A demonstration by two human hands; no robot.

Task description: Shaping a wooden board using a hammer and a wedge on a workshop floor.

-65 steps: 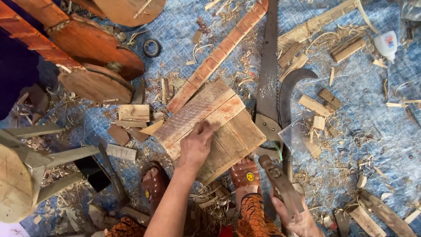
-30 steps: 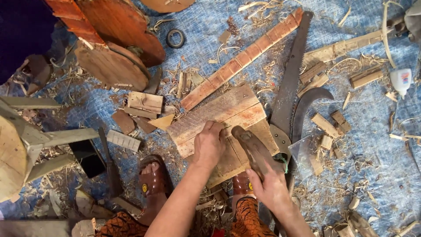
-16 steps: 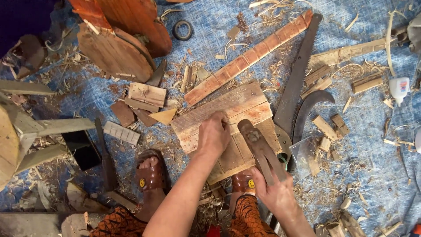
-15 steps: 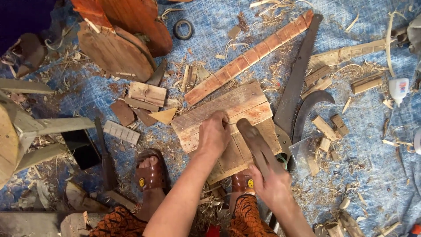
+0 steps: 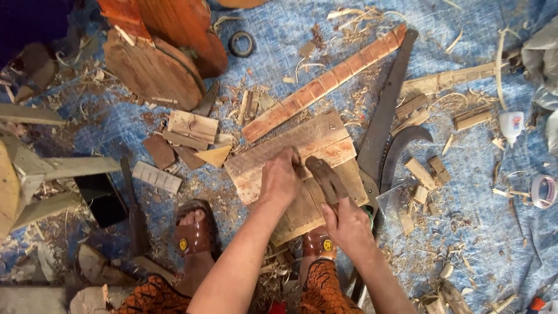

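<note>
A blue tarpaulin (image 5: pixel 476 232) covers the floor, strewn with wood shavings (image 5: pixel 354 17) and offcuts. Near the middle lies a flat wooden board (image 5: pixel 290 148), a long reddish slat (image 5: pixel 325 81) just beyond it, and a hand saw (image 5: pixel 386 110) to its right. Round wooden discs (image 5: pixel 154 72) lie far left.

Board stack (image 5: pixel 302 168) at centre, on tarp (image 5: pixel 482 244). Left hand (image 5: pixel 280 181) on stack; right hand (image 5: pixel 349 224) at 4 o'clock of it, gripping tool (image 5: pixel 325 177) lying over stack. Long slat (image 5: pixel 325 81) at 12 o'clock of stack. Saw (image 5: pixel 386 113) at 2 o'clock, curved blade (image 5: pixel 404 148) at 3. Round wooden disc (image 5: pixel 154 70) at 10 o'clock. Sandalled feet (image 5: pixel 195 235) at 7 and 6 o'clock. Glue bottle (image 5: pixel 511 127) far at 3 o'clock.
</note>
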